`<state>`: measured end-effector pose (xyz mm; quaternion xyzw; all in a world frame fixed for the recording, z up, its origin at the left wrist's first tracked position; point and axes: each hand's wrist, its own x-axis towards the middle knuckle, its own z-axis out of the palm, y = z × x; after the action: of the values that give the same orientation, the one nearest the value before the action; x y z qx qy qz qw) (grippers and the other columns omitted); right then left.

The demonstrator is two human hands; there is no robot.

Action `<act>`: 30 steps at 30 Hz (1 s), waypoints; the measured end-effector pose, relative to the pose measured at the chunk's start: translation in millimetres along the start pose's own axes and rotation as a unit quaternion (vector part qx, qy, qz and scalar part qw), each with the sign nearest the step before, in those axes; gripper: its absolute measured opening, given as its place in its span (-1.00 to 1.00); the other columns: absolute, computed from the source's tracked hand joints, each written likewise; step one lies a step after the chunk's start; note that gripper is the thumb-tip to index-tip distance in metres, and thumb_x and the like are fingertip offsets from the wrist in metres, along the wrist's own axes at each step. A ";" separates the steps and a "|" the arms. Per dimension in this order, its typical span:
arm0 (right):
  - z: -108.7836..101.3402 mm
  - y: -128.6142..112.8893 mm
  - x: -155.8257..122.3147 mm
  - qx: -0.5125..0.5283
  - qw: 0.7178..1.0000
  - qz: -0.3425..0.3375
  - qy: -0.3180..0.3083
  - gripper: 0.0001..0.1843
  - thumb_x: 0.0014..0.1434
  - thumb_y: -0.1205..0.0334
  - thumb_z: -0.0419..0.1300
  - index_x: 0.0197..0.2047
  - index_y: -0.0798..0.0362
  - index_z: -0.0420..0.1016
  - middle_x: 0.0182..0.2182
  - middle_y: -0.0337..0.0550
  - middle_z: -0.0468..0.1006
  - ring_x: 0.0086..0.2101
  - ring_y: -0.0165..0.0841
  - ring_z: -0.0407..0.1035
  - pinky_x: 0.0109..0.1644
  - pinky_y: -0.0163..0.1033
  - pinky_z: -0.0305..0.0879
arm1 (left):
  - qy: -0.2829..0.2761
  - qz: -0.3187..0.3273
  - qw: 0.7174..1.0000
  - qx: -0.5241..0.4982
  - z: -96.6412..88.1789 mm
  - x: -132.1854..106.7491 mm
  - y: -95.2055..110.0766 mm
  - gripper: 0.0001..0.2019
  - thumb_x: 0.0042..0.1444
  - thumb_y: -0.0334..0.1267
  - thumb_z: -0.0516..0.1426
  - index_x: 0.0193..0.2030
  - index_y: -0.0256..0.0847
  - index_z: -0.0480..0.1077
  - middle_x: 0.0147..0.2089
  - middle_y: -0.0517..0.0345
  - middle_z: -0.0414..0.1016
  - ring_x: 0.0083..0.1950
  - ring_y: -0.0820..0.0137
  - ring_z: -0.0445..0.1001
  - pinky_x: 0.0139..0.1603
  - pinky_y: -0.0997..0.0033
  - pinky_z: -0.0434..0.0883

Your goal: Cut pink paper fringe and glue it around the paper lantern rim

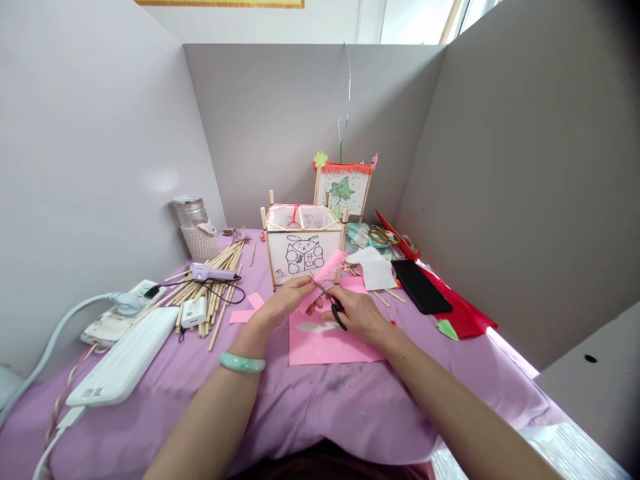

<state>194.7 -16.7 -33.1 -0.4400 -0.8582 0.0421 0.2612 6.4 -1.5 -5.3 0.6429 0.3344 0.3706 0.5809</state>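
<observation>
Head view: scissors (337,306) near open-topped box (306,252)

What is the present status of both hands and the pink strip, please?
Left hand holding fringed pink strip. Right hand on black-handled scissors, blades at strip. White box with animal drawing close behind; nothing seen blocking blades.

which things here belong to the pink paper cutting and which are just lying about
Likely in the job:
black scissors in right hand
fringed pink strip in left hand
pink sheet beneath

Seemingly just lying about:
black phone
glass jar
white plug
</observation>
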 end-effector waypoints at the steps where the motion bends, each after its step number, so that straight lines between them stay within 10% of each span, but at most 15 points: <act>1: -0.4 -0.5 0.2 0.000 1.000 0.004 -0.004 -0.68 0.12 0.02 0.18 -0.15 0.07 0.38 -0.36 -0.21 0.48 -0.43 -0.42 0.34 -0.39 -0.37 0.08 | 0.001 -0.001 1.000 0.000 0.0 0.1 0.2 -0.74 0.11 -0.11 0.07 -0.38 -0.31 0.34 -0.45 0.09 0.45 -0.51 0.46 0.36 -0.42 0.39 0.32; 30: -5.5 -0.8 -0.8 0.021 1.000 0.003 -0.009 -0.58 0.07 -0.11 0.20 -0.15 0.03 0.37 -0.39 -0.23 0.46 -0.41 -0.40 0.34 -0.38 -0.36 0.08 | 0.064 0.023 0.998 -0.016 -2.1 1.6 2.0 -0.76 0.09 -0.13 0.08 -0.37 -0.30 0.33 -0.47 0.09 0.45 -0.53 0.46 0.35 -0.44 0.41 0.32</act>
<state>197.2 -18.6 -28.4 -0.4361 -0.8582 0.0647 0.2629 5.3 0.8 -3.1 0.6160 0.3495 0.4299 0.5600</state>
